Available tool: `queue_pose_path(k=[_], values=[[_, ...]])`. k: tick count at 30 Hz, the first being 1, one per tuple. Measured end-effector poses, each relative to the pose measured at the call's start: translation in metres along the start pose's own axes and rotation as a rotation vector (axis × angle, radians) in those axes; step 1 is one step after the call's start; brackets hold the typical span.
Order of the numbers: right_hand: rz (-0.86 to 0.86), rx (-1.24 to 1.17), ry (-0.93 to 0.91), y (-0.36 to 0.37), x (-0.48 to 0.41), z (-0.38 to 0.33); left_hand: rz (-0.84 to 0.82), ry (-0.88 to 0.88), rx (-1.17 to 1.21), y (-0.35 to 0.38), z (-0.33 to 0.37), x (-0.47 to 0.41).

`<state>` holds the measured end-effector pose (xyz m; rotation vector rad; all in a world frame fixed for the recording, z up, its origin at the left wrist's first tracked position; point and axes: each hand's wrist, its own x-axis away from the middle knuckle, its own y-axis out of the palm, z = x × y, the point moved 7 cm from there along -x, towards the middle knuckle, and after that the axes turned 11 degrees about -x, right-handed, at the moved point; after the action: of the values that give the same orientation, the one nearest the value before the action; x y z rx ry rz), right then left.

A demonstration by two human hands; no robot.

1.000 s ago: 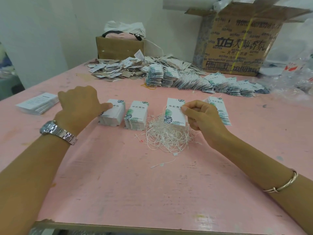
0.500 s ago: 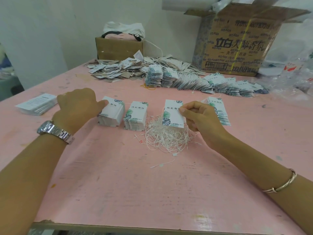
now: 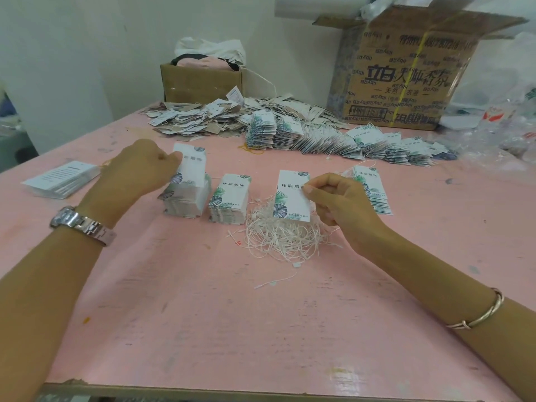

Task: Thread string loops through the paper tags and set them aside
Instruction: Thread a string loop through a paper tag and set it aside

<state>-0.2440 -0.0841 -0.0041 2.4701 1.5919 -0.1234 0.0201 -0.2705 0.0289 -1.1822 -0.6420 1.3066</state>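
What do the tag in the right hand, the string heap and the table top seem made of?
Tag: stiff printed card, matte; flat though pinched at one edge.
Strings: thin white cord, fibre unclear; limp and tangled.
Table top: pink painted board, apparently; scuffed, worn patches.

Bench (image 3: 261,329) layout, as found.
Two tag stacks (image 3: 229,200) left of string pile (image 3: 282,237); threaded tags (image 3: 362,142) far; large carton (image 3: 406,79) far right.

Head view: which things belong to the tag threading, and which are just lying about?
In the job: lifted tag, held tag, tag stacks, string pile, threaded tags.
Lying about: small box, big carton, white cards, plastic bags.
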Motion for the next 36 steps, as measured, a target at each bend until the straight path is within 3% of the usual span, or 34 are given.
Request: queue_pose_path(k=[4,8,16,20,36], values=[[-0.005,0.046,-0.042,0.001,0.003,-0.005,-0.041,0.132,0.542,0.003,0.035,0.02],[-0.033,0.068,-0.087,0.006,0.007,-0.009,-0.136,0.148,0.789,0.024,0.062,0.042],[-0.136,-0.021,-0.161,0.014,0.012,-0.022,-0.066,0.261,0.87,0.028,0.088,0.067],[-0.187,-0.035,-0.209,0.02,0.017,-0.027,-0.115,0.314,0.894,0.031,0.099,0.079],[-0.268,0.049,-0.319,0.024,0.02,-0.029,0.003,0.284,0.996,0.027,0.102,0.089]])
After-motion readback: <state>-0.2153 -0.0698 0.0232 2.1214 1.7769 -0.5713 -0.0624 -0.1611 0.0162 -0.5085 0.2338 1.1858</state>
